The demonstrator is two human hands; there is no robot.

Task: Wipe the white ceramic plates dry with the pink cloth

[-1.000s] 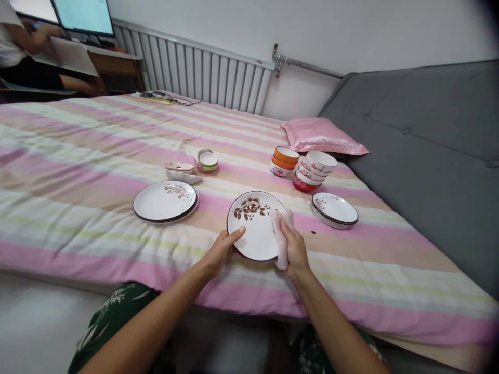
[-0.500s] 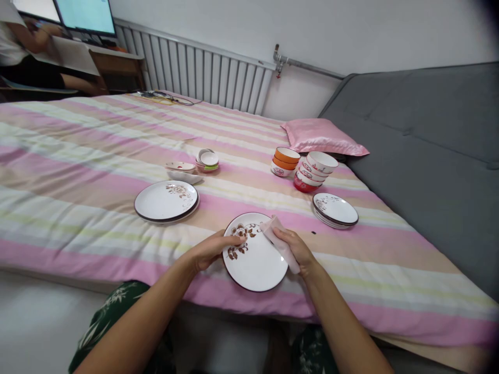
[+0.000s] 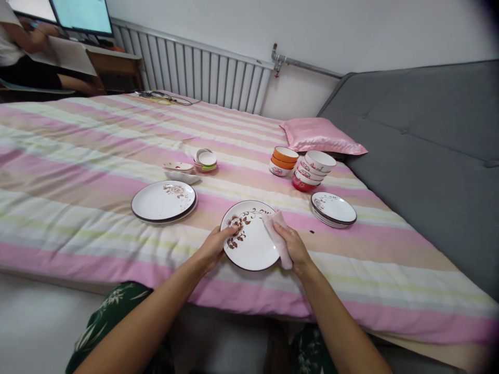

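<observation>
A round white plate [image 3: 255,246] with a brown flower pattern and dark rim is held over the bed's near edge. My left hand [image 3: 216,245] grips its left side, thumb on the flowers and fingers hidden beneath. My right hand [image 3: 293,246] is closed on a pale pink cloth [image 3: 278,236], which wraps the plate's right rim. To the left lies a stack of larger plates [image 3: 159,201]. On the right sits a stack of smaller plates [image 3: 335,208] with the same dark rims.
Behind the plates stand orange and white bowls [image 3: 286,158] and a stack of white and red bowls [image 3: 316,169]. Small dishes [image 3: 205,158] and shallow boat-shaped dishes [image 3: 181,175] are farther left. A pink pillow [image 3: 322,135] rests by the grey headboard [image 3: 421,119]. A person [image 3: 23,49] sits at a desk.
The plate has risen a little and tilted, its near rim now farther from me. Both hands moved with it, and the cloth stays on the right rim.
</observation>
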